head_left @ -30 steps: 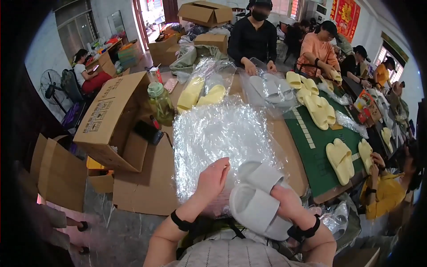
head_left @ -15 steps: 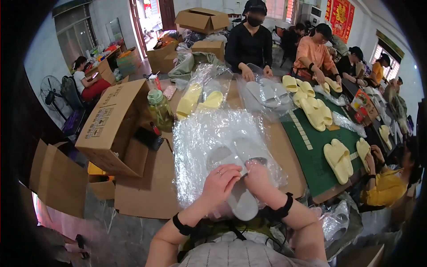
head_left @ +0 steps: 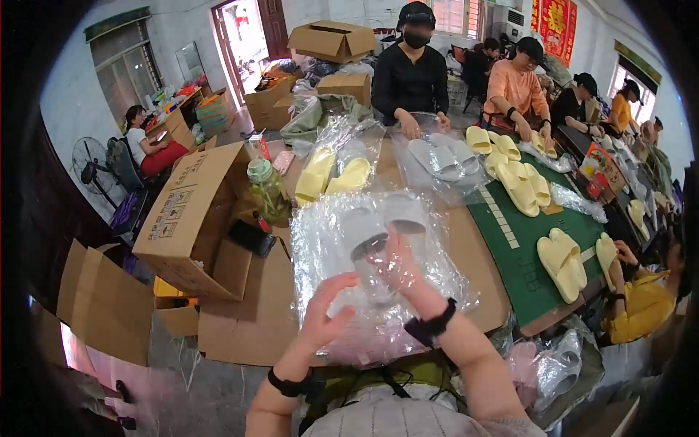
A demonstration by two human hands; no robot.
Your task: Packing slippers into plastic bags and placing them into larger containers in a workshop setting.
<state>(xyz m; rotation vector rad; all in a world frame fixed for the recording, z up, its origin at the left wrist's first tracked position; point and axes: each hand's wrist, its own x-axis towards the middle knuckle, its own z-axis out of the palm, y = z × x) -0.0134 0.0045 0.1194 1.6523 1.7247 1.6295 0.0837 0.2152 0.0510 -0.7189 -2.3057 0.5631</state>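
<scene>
A pair of pale grey slippers (head_left: 360, 226) lies at the far part of a stack of clear plastic bags (head_left: 320, 240) in front of me. Their open heel ends point toward me. My right hand (head_left: 399, 266) reaches to the slippers, its fingers stretched out against their near part. Glossy film shows over that hand, so it seems to be inside the top bag. My left hand (head_left: 328, 309) hovers at the near left of the bags, thumb and fingers apart, holding nothing. Black bands circle both my wrists.
An open cardboard box (head_left: 189, 218), a black phone (head_left: 251, 238) and a green bottle (head_left: 268, 191) stand left. Bagged yellow slippers (head_left: 348, 177) lie beyond. A co-worker in black (head_left: 411, 84) handles bagged grey slippers (head_left: 444, 156). Yellow slippers (head_left: 562, 264) rest on a green mat (head_left: 520, 284) at right.
The slippers have moved away from me, deeper over the bags. My right hand has followed them forward and its fingers have straightened. My left hand has let go and drawn back left.
</scene>
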